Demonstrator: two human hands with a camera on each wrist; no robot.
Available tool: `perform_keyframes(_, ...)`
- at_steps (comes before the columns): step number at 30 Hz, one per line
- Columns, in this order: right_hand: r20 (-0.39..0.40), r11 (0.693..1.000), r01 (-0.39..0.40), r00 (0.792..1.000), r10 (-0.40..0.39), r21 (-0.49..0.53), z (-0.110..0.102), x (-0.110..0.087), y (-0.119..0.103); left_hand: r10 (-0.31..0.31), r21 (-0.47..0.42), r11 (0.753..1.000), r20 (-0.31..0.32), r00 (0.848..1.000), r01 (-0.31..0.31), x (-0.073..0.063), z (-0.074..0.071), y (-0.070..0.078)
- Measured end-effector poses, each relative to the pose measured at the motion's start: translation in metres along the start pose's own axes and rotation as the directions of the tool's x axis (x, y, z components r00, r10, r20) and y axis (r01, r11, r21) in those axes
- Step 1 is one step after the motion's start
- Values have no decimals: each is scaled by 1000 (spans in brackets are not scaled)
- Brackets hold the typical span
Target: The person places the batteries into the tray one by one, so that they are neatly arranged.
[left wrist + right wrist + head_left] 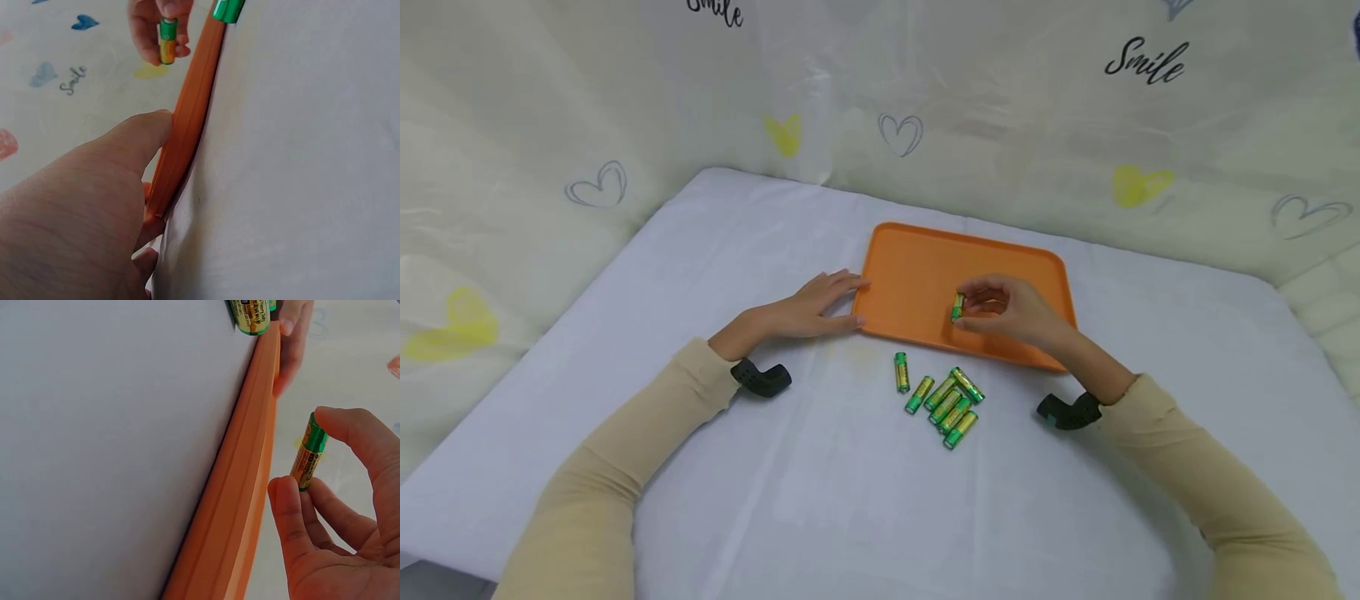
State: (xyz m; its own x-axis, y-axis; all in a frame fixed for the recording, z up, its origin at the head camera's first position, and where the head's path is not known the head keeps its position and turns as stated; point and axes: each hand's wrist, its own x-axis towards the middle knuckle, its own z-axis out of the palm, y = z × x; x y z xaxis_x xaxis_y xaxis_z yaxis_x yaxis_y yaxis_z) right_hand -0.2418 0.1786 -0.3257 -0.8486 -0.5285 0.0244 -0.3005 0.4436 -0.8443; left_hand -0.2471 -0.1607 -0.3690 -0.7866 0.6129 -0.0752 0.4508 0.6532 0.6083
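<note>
My right hand [1011, 312] is above the orange tray [917, 267], holding a green-and-gold battery [957, 307] by its ends between thumb and fingers. In the right wrist view, that battery [309, 453] is tilted, with the thumb on its green end. At the tray's left side my left hand [808, 308] lies with its fingers fairly straight, fingertips and thumb touching the edge. The left wrist view has the left thumb [147, 134] against the tray's outer wall [187, 119]. Several matching batteries [951, 408] lie on the white cloth in front of the tray, most side by side.
A white cloth [775, 500] covers the table. Behind it hangs a pale sheet [1000, 108] printed with hearts and "Smile". One battery [902, 372] lies a little apart, left of the group. Black devices [763, 379] are worn at both wrists.
</note>
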Motion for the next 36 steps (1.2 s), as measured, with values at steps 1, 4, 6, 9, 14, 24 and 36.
perform_keyframes(1,2,1000,2,1000,-2,-2,0,2,0,0,0,1000,1,1000,0,0,0,0)
perform_keyframes(4,9,1000,7,1000,-7,5,1,6,0,0,0,1000,1,1000,0,0,-1,0)
perform_keyframes(6,11,1000,6,1000,-6,9,2,9,0,-5,1,1000,2,1000,5,0,-1,0)
perform_keyframes(9,15,1000,7,1000,-7,-3,2,12,0,-9,2,1000,6,1000,9,0,0,-1)
perform_keyframes(14,30,999,17,999,-16,-50,3,18,-2,-15,-2,1000,10,1000,15,-1,0,0)
perform_keyframes(24,52,998,25,998,-22,-64,5,32,-9,-18,4,1000,6,1000,18,0,-2,1)
perform_keyframes(36,51,999,-8,999,10,-37,10,46,-17,-23,4,1000,4,1000,23,0,-2,3)
